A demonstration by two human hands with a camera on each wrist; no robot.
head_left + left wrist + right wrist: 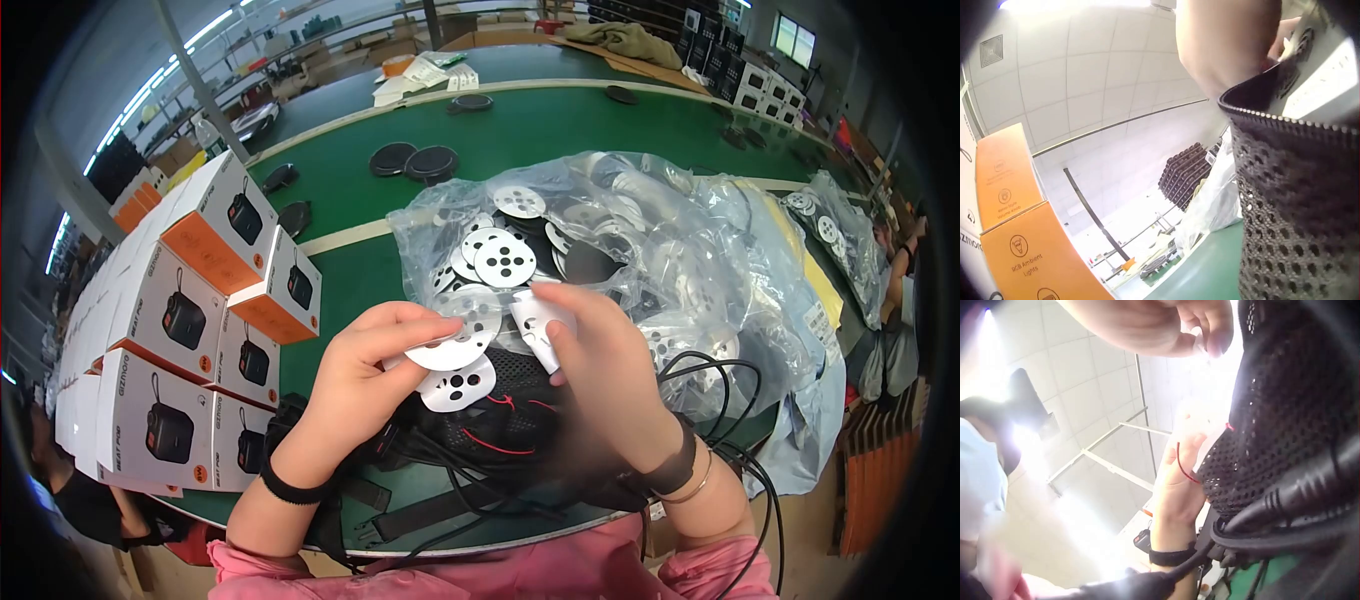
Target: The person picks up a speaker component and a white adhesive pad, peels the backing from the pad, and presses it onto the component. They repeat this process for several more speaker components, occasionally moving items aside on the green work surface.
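In the head view, my left hand (362, 365) pinches a round white disc (440, 355) between thumb and fingers. Just under it a second white piece with black dots (457, 385) overlaps a black mesh pouch (490, 425). My right hand (612, 375) pinches a curled white sheet with dark marks (538, 325) between thumb and forefinger. Beyond the hands, loose white discs with black dots (504, 260) spill from a clear plastic bag (690, 235). The right wrist view shows the right hand's fingertips (1217, 344) together; glare washes out what they pinch.
White and orange speaker boxes (165, 320) are stacked at the left. Black cables (765, 480) loop at the right, beside a strap (430, 515) near the front edge. Black round parts (432, 163) lie on the green table (340, 205). Another disc bag (835, 235) is far right.
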